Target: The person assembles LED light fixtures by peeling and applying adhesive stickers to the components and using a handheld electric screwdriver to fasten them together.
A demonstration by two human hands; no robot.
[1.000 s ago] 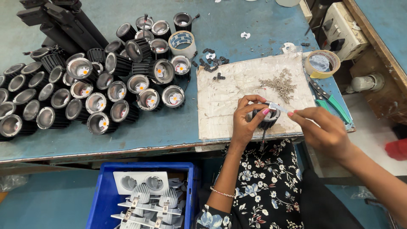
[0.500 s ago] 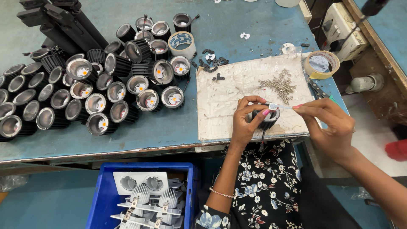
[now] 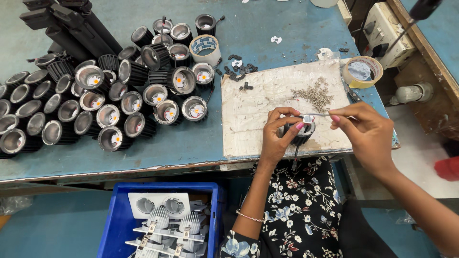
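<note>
From the head view, the left hand (image 3: 277, 136) grips a black round lamp housing (image 3: 300, 134) on the bench (image 3: 191, 143). Just right of it, the right hand (image 3: 366, 131) pinches thin tweezers (image 3: 318, 114) over the housing; screws (image 3: 315, 94) lie just beyond.

Black lamp housings (image 3: 95, 102) crowd blue bench (image 3: 287, 28); tape roll (image 3: 362, 71) near screw pile (image 3: 315, 94); blue crate (image 3: 114, 224) below.

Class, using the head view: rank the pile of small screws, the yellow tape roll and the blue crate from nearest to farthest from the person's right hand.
1. Pile of small screws: just above the right hand, on the white mat.
2. Yellow tape roll: farther up, at the mat's top right corner.
3. Blue crate: far left, below the bench.
</note>
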